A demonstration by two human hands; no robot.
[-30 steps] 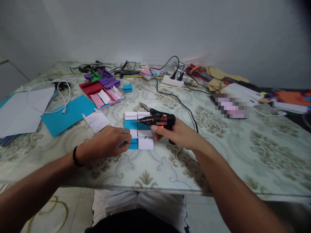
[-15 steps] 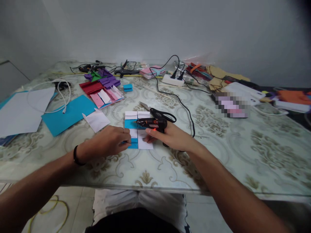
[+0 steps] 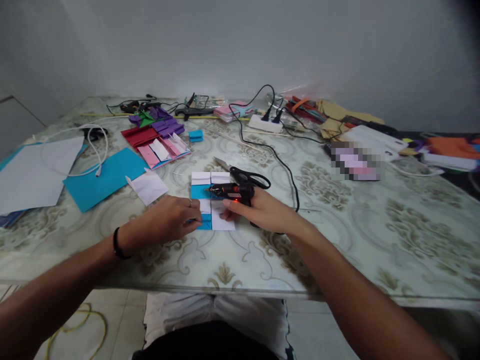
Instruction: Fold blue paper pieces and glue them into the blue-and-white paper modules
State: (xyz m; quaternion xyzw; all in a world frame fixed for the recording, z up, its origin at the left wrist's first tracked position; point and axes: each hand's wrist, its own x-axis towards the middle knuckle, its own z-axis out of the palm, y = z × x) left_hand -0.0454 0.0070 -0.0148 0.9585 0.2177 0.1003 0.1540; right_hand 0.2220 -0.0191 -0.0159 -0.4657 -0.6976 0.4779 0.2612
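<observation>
My right hand [image 3: 258, 207] is wrapped round a black hot glue gun [image 3: 236, 192] with a glowing red light. The gun's nozzle points left, over a folded blue and white paper piece [image 3: 222, 220] lying flat on the table. My left hand [image 3: 179, 216], fingers curled, grips the left edge of this paper piece; its fingertips are partly hidden. Open black-handled scissors [image 3: 250, 177] lie just behind the glue gun. To the left rests a folded white paper [image 3: 148, 187], beside a blue sheet [image 3: 107, 179].
Folded pink, red and purple papers [image 3: 153, 131] sit behind my left hand. A white power strip [image 3: 265, 123] with black cords stands at the back. White sheets [image 3: 41, 170] and a white cable [image 3: 107, 150] lie left; a blurred-out object [image 3: 356, 162] lies right.
The view shifts very slightly. Both hands, the glue gun and the paper piece keep almost the same positions.
</observation>
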